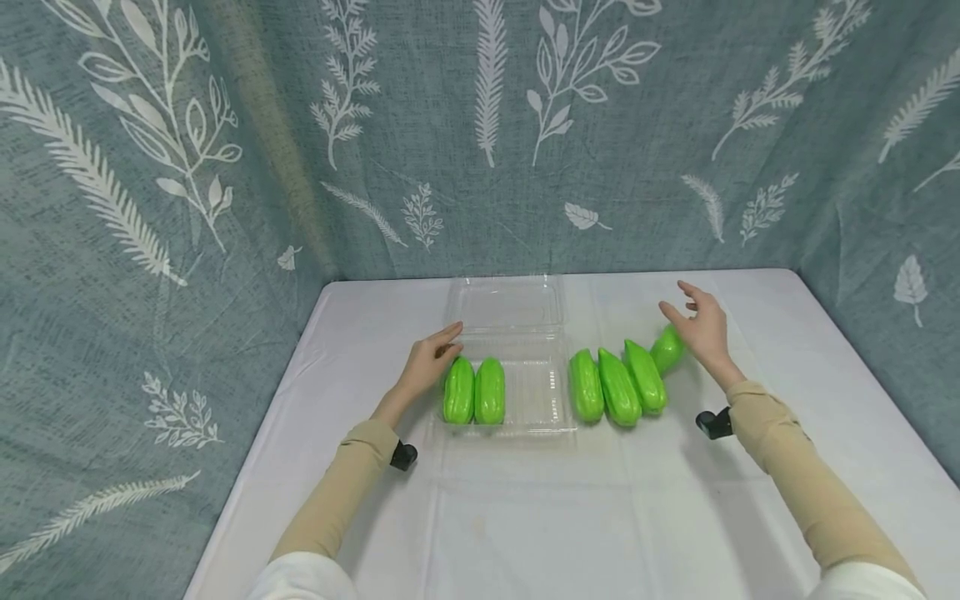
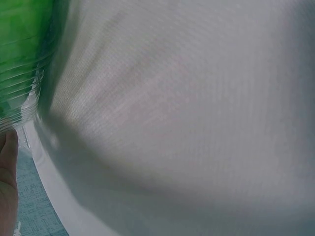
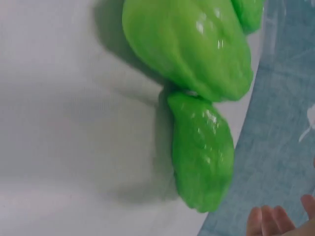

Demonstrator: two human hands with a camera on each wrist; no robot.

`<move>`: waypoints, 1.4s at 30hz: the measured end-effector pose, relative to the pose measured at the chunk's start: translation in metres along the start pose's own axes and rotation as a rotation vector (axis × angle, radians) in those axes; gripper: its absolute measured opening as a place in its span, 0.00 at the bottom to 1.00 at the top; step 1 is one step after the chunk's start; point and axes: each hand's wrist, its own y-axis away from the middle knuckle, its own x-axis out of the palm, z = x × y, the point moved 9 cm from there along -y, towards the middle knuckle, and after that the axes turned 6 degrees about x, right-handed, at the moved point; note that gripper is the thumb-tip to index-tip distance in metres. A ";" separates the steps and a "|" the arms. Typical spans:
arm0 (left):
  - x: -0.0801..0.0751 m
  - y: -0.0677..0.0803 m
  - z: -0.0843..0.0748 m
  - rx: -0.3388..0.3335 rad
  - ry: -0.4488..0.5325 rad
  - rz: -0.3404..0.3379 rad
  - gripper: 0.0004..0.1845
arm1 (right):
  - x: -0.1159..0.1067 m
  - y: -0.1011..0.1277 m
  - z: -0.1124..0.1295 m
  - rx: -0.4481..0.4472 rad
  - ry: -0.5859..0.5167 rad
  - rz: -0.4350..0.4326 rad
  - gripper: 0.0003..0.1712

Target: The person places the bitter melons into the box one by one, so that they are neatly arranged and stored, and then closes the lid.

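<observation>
Left hand [image 1: 429,360] on the left rim of the clear plastic tray [image 1: 534,392], fingers straight and resting against it, gripping nothing – thumb edge just visible in the left wrist view beside the ribbed plastic wall [image 2: 19,105]. Just right of those fingertips, two green gourds [image 1: 474,390] lying side by side inside the tray's left part, touching each other. Behind the tray, away from the hand, the open lid [image 1: 510,302] flat on the white tablecloth [image 1: 525,517].

Further right, outside the tray, a row of three green gourds [image 1: 617,385] packed close together on the cloth, then a fourth gourd [image 1: 667,348] at the row's far end, tilted and touching its neighbour – seen up close in the right wrist view [image 3: 203,155].

Right hand [image 1: 701,327] raised just above and beyond that fourth gourd, fingers spread and relaxed, holding nothing; contact with the gourd not certain from the head view. Fingertips [image 3: 268,220] at the bottom edge of the right wrist view, apart from the gourd there.

Behind everything, a blue-grey curtain with white leaf print [image 1: 225,150].
</observation>
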 end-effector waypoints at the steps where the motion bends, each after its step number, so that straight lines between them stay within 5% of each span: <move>1: 0.000 0.000 0.000 0.000 -0.002 0.000 0.23 | -0.002 -0.001 -0.002 0.015 0.003 -0.003 0.32; 17: 0.001 0.002 0.000 -0.002 -0.007 0.004 0.23 | 0.000 -0.008 -0.049 0.322 0.012 0.089 0.37; 27: 0.000 0.000 0.000 -0.001 -0.018 0.007 0.23 | 0.019 -0.001 -0.060 0.402 0.060 0.258 0.39; 42: -0.003 -0.003 0.000 -0.006 -0.017 -0.004 0.23 | 0.031 -0.001 -0.072 0.490 0.057 0.320 0.40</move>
